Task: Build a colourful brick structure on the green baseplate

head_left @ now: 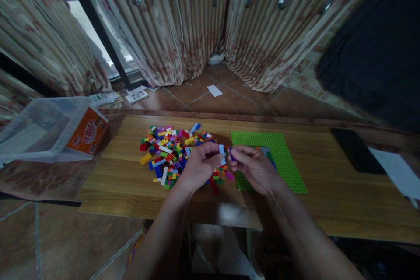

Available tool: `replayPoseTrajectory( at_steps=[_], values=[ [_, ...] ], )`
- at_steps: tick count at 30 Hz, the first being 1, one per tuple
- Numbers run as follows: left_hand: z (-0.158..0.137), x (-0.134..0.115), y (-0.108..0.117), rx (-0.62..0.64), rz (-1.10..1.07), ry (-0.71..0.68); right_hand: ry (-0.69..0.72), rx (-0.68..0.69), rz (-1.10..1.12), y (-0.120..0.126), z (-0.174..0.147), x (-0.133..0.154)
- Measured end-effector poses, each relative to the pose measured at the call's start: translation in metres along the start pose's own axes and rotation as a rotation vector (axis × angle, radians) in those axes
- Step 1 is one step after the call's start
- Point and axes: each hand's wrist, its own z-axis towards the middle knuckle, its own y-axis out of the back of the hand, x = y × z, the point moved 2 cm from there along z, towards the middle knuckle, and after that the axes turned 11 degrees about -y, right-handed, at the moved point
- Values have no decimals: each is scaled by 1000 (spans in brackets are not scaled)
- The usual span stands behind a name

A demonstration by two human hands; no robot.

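Observation:
Between the thumb and fingers of my left hand is a light blue toy brick, held on end. My right hand pinches a small purple toy brick close beside it; whether the two bricks touch I cannot tell. Below and left of my left hand spreads a pile of mixed toy bricks. Under my right hand lies a green baseplate. Some blue, grey and green bricks sit on it, partly hidden by that hand.
All this rests on a long wooden table. A dark flat object and a white sheet lie at the right. Left of the table stands a clear plastic bin with an orange label. Curtains hang beyond.

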Motion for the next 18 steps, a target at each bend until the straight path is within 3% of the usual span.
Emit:
replayPoseTrajectory(
  at_steps=[7,10,13,15,18],
  values=[
    [3,4,21,-80,881,-40,186,-210,-514,10,5,-6],
    [2,3,22,-117,1056,-36,305,-243,-704,8,2,-8],
    [0,-1,16,-213,956,-88,463,-259,-817,3,-4,-5],
    [-1,-2,9,-201,691,-86,556,-257,-873,0,-7,-2],
    [-3,2,-7,-60,161,4,655,-253,-923,-3,-12,1]
  ],
)
